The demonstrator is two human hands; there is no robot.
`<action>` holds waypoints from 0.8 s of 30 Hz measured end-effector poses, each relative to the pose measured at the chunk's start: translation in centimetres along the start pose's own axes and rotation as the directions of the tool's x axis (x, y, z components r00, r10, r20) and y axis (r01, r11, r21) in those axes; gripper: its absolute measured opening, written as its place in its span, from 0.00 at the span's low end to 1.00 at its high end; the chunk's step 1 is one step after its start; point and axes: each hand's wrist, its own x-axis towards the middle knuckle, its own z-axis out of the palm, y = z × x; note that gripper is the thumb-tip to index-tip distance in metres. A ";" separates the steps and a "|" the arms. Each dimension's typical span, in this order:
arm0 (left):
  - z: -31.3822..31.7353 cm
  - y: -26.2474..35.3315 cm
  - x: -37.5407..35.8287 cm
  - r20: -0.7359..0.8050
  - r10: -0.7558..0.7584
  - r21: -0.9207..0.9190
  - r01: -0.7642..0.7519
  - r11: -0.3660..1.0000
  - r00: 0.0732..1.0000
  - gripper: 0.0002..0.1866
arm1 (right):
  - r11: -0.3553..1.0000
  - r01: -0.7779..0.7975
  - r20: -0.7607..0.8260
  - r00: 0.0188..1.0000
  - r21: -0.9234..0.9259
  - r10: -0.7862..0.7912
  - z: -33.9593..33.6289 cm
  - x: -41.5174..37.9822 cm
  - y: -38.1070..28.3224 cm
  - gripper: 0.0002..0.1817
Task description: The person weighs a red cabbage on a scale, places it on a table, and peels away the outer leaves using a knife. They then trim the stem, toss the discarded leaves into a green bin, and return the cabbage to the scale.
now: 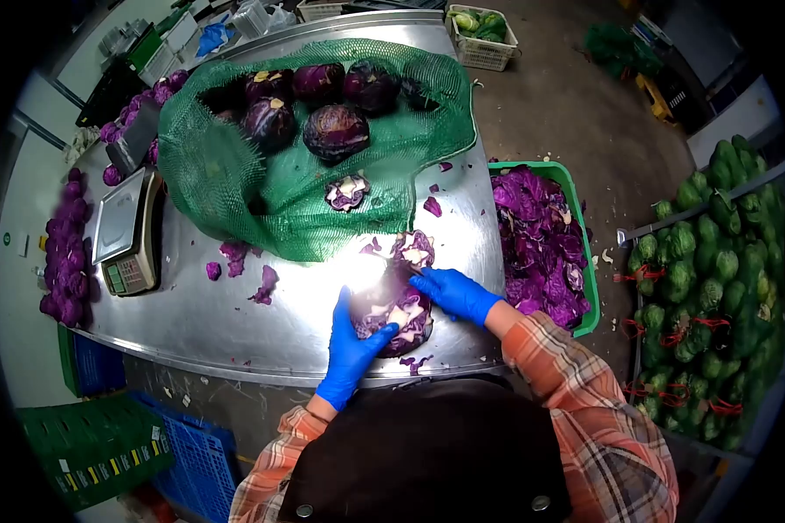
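Observation:
A red cabbage (416,337) with its pale cut stem end facing up rests near the table's front edge. My left hand (351,347), in a blue glove, grips it from the left, thumb across the top. On its far right side is my right hand (459,295), also gloved, with fingers closed; glare and the fingers hide what they hold. Just beyond lies a cut cabbage piece (415,249). A green mesh bag (296,205) spreads over the table with several whole red cabbages (337,132) in it and another cut piece (347,193) on it.
A green-rimmed crate (591,296) of purple leaves stands right of the metal table (192,327). At left are a scale (129,231) and piled red cabbages (65,253). Loose leaf scraps (264,286) lie about. Netted green vegetables (706,288) fill the far right.

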 end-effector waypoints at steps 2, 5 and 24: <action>-0.1 -1.1 -0.5 0.003 0.068 -0.068 -0.068 0.995 0.998 0.56 | 0.993 -0.075 0.061 0.996 0.092 0.069 -0.4 -1.7 -2.1 0.30; -0.5 -2.0 -1.4 -0.003 0.110 -0.121 -0.110 0.987 0.994 0.56 | 0.992 -0.076 0.044 0.996 0.102 0.072 0.3 -0.4 -1.4 0.30; -2.6 1.4 -0.5 0.222 -0.030 -0.035 0.039 0.999 0.975 0.58 | 0.948 0.137 -0.122 0.987 0.289 -0.105 4.3 -5.9 1.2 0.36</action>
